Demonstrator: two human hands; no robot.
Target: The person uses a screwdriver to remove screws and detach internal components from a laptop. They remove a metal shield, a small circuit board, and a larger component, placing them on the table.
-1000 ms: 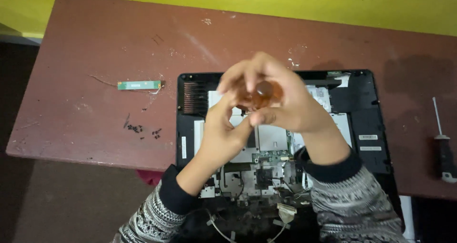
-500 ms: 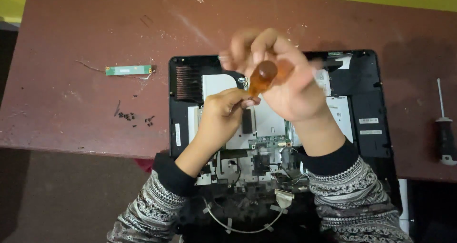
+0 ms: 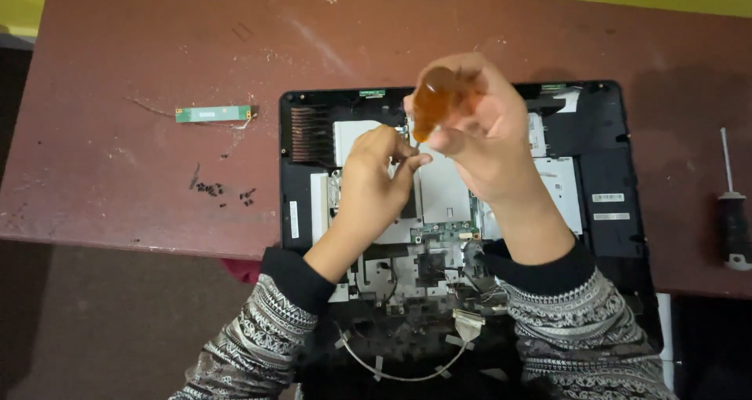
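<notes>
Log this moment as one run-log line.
right hand: grips amber screwdriver handle | left hand: fingertips at the shaft | under: opened laptop chassis

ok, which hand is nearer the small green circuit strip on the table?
Left. The left hand sits over the opened device, right of the green circuit strip; the right hand, gripping the amber screwdriver handle, is farther right.

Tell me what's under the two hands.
Under the left hand and right hand, which grips an amber screwdriver handle, lies the opened laptop: metal plates and a green board show. The screwdriver's tip and the screw are covered.
</notes>
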